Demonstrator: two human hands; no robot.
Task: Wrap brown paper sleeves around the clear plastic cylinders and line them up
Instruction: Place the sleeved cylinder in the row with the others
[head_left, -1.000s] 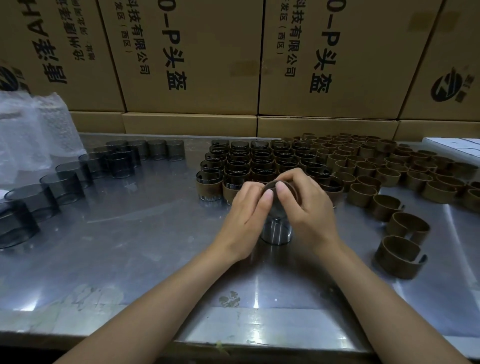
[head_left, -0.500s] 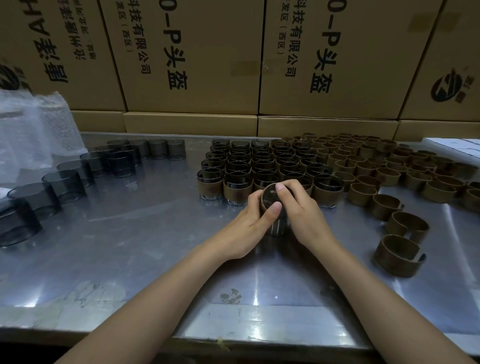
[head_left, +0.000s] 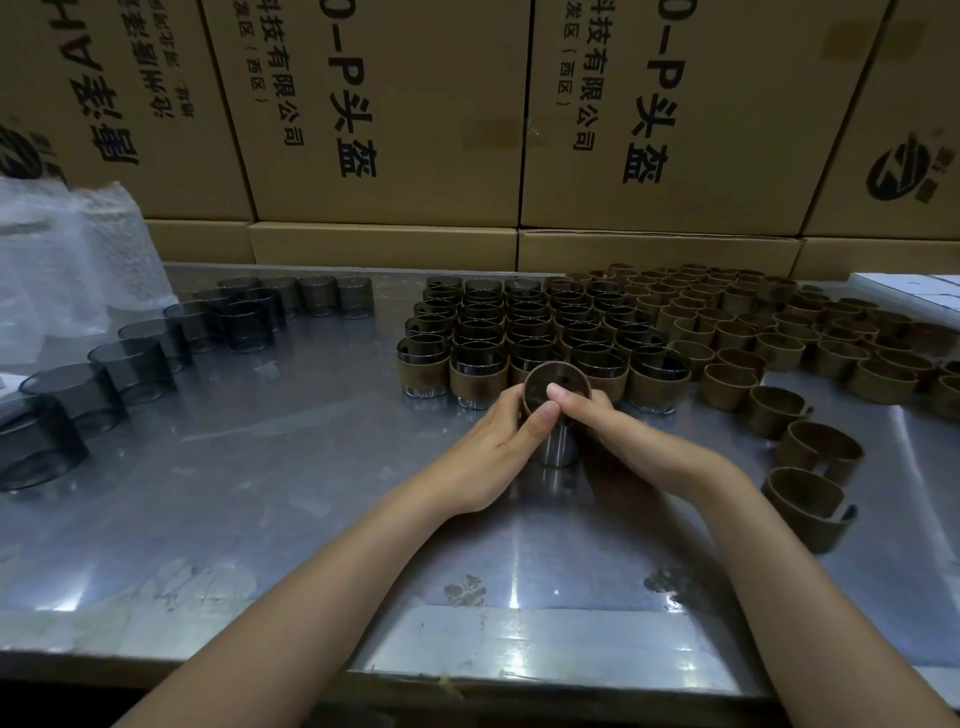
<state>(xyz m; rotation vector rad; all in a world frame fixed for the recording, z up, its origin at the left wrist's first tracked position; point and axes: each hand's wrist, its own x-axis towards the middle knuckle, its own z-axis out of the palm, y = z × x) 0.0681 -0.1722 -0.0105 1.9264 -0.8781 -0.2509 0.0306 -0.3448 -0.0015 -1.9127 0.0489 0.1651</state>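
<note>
Your left hand (head_left: 488, 441) and right hand (head_left: 618, 431) are gripping, half hiding, the clear cylinder (head_left: 558, 449); its brown sleeve (head_left: 556, 387) is sitting high.

Both hands meet at table centre. Left hand (head_left: 491, 441) and right hand (head_left: 618, 436) grip 1 clear cylinder (head_left: 558, 449), brown sleeve (head_left: 556, 382) round its top. Finished wrapped cylinders (head_left: 519, 332) stand in rows just behind; loose sleeves (head_left: 810, 332) right; bare cylinders (head_left: 140, 358) left, on steel table (head_left: 260, 493).

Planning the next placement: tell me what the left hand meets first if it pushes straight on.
Likely the front row of sleeved cylinders, just beyond the left hand and the cylinder it grips; depth is uncertain.
</note>
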